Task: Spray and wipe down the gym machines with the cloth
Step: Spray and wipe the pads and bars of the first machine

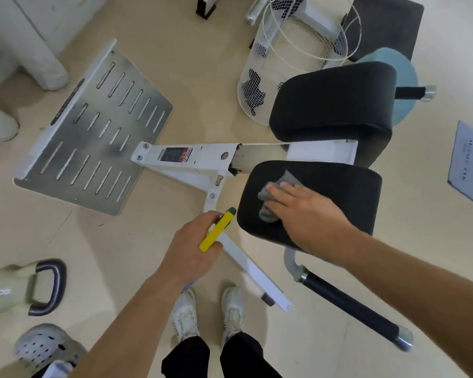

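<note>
A white gym machine frame (pixel 191 158) lies below me with two black pads and a slotted metal footplate (pixel 93 137). My right hand (pixel 309 214) presses a grey cloth (pixel 271 199) flat onto the nearer black pad (pixel 339 192), fingers straight. The cloth shows only past the fingertips; the rest is hidden under the palm. Left of that pad, my left hand (pixel 194 241) grips a spray bottle with a yellow trigger head and green nozzle (pixel 217 230). The bottle's body is hidden under the hand. The farther black pad (pixel 333 102) is untouched.
A black padded handle bar (pixel 350 304) sticks out at lower right. A white mesh basket (pixel 284 64) and a blue stool stand behind the pads. A pale kettlebell (pixel 25 289) sits at lower left, beside another person's grey clog (pixel 47 347). My white shoes (pixel 208 312) stand on beige floor.
</note>
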A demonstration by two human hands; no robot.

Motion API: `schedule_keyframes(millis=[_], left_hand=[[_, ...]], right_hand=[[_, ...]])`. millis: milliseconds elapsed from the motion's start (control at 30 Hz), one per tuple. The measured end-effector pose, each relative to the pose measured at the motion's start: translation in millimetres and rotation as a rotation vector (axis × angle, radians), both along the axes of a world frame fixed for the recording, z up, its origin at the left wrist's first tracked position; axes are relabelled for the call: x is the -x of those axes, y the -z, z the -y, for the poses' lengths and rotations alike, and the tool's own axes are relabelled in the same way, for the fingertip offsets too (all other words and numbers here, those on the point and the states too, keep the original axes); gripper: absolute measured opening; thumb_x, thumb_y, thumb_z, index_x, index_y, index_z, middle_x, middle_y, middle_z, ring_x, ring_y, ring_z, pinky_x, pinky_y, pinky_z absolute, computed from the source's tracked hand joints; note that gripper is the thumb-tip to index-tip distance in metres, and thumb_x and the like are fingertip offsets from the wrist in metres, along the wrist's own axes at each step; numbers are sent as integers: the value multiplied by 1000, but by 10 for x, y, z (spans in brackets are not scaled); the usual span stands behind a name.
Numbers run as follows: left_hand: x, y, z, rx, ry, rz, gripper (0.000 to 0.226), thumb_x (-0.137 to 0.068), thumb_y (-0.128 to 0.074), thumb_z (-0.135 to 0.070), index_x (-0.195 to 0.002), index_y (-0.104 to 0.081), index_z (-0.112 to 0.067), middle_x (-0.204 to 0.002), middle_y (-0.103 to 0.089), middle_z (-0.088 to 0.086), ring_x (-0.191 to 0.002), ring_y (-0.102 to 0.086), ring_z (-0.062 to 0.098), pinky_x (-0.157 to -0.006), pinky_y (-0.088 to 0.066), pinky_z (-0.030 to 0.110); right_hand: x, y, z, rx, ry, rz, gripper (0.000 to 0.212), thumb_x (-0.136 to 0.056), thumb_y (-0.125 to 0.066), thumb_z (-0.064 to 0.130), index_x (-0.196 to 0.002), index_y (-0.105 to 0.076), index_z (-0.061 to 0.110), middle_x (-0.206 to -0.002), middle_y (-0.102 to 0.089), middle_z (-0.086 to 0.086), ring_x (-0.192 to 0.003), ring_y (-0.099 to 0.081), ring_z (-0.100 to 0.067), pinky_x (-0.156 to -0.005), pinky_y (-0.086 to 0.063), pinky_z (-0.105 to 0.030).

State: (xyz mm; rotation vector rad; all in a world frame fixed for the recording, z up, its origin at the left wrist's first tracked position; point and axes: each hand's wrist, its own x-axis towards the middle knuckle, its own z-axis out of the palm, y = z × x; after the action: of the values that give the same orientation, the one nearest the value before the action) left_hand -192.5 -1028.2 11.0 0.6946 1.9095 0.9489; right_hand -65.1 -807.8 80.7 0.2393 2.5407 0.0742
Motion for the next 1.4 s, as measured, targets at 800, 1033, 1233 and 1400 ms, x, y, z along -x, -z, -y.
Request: schedule_keyframes(millis=[800, 1033, 1233, 1400], left_hand=[[-2014, -618, -350, -78, 315, -334, 38, -91, -61, -11, -127, -55, -22, -104, -56, -10, -86, -57, 23, -77, -49, 37], [-2386, -499, -554, -8, 294, -482, 20, -92, -57, -15, -111, -54, -19, -95, -60, -1, -72, -56, 26, -57, -36, 27], [-2476, -432, -589, 92, 241, -511, 13, -91, -55, -15, -104, -53, -17, -89, -58, 2, -63, -47, 18, -52, -28, 24], [-2553, -423, -485, 72, 208, -537, 22, -90, -57, -12, -111, -53, -17, -92, -58, -1, -65, -47, 19, -56, -29, 24]], right_hand=[[-2142, -104, 411, 409, 1359, -1179, 23, -98, -45, 14, -85, -60, 26, -89, -60, 12, -77, -55, -1, -74, -43, -26], [-2641, -82, 450, 629, 1727, -1307, 30, -104, -46, 15, -74, -52, 18, -53, -46, 21, -50, -43, 2, -56, -38, -14], [-2859, -40, 457, 757, 1722, -1305, 26, -103, -48, 16, -81, -60, 15, -69, -48, 6, -65, -43, -11, -65, -38, -25], [-2833, -38, 435, 821, 1722, -1303, 31, -102, -48, 16, -72, -53, 19, -64, -42, 8, -62, -38, -12, -64, -33, -28]])
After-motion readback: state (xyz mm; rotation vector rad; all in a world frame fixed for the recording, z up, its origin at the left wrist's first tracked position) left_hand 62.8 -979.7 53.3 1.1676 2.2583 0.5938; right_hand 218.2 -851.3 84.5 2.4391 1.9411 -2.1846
